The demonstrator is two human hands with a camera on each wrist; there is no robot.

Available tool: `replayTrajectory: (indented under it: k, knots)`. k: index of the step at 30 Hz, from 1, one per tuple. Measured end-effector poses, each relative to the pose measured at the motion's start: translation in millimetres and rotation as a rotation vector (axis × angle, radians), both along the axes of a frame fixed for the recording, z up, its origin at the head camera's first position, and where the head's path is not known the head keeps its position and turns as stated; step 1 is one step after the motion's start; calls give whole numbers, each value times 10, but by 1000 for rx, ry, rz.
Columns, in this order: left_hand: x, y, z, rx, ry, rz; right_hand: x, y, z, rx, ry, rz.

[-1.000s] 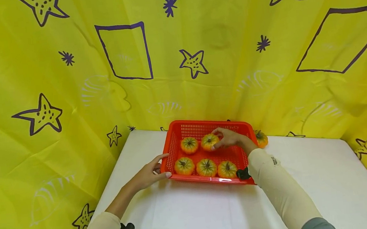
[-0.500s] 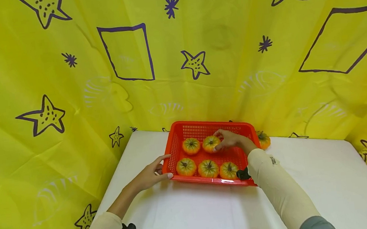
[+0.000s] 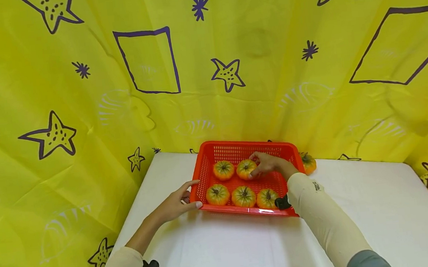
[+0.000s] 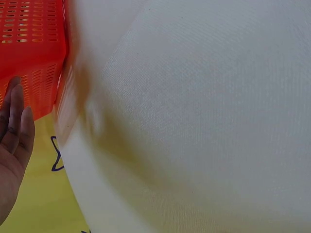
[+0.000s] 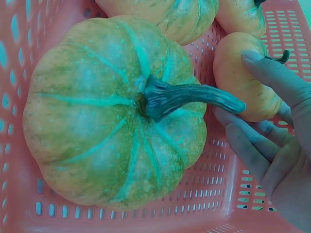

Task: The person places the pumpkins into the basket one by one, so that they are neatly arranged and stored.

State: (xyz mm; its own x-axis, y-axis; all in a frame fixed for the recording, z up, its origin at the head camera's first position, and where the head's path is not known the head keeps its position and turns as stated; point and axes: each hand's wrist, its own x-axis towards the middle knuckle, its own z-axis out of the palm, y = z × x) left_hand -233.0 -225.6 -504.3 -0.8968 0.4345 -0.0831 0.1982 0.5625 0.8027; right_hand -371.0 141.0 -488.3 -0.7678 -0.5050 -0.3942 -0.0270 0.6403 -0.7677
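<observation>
A red plastic basket (image 3: 237,209) with slotted walls holds several small orange-green pumpkins. My left hand (image 3: 172,204) grips its front left corner, thumb at the front rim and index finger over the side rim. In the left wrist view the other fingers (image 4: 17,114) lie along the outside of the wall. Inside the basket, my right hand (image 3: 266,163) holds a pumpkin (image 3: 244,169) in the back row between thumb and fingers. Another pumpkin (image 3: 223,170) sits to its left. Three more line the front; the right wrist view shows the nearest pumpkin (image 5: 112,111) with its curved stem.
One more pumpkin (image 3: 308,163) stands outside the basket, behind its right end. The white-covered table (image 3: 226,254) ends at a yellow patterned curtain (image 3: 258,29) at the back and sides.
The camera view has shifted slightly. Both hands keep their places, the left at the basket's corner and the right on the back-row pumpkin.
</observation>
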Motion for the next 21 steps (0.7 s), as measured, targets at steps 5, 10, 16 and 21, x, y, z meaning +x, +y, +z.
replayTrajectory:
  k: [5, 10, 16, 21]
  knots:
    - [10, 3, 10, -5, -6, 7, 2, 1, -3, 15, 4, -11]
    - [10, 6, 10, -10, -3, 6, 9, -2, 7, 15, -1, -23]
    - [11, 5, 6, -4, 4, -5, 20, -4, 13, 8, -8, -26]
    - [15, 6, 14, -12, -9, 7, 19, 5, 7, 11, 1, -9]
